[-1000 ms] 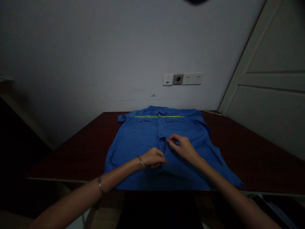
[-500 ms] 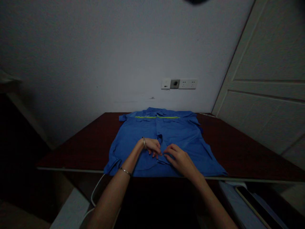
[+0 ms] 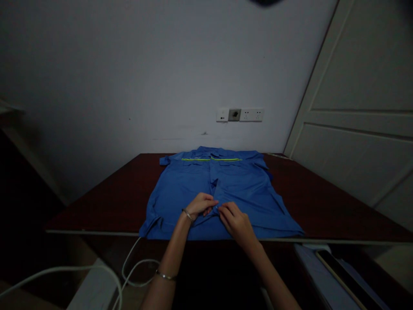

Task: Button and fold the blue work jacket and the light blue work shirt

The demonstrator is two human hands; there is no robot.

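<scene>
A blue short-sleeved work shirt (image 3: 180,189) lies spread face up on the dark red table, its collar toward the wall. Yellow-green piping crosses its chest above two flap pockets. My left hand (image 3: 202,204) pinches the front placket low on the shirt, thumb and fingers closed on the cloth. Close beside it, my right hand (image 3: 232,217) pinches the opposite front edge with its fingertips. Between the hands the cloth is slightly raised, and a small gap shows in the placket above them. Any button at the fingertips is too small to make out.
The table (image 3: 109,193) ends at a pale front edge. Behind it, a wall carries a row of sockets (image 3: 240,115). White cables (image 3: 135,275) hang at lower left. A phone-like dark object (image 3: 342,275) lies below the table at right, near a white door (image 3: 361,107).
My left hand has turned, its wrist now lower, and pinches the placket edge. My right hand has drawn slightly left and closed its fingertips. The camera view has shifted a little.
</scene>
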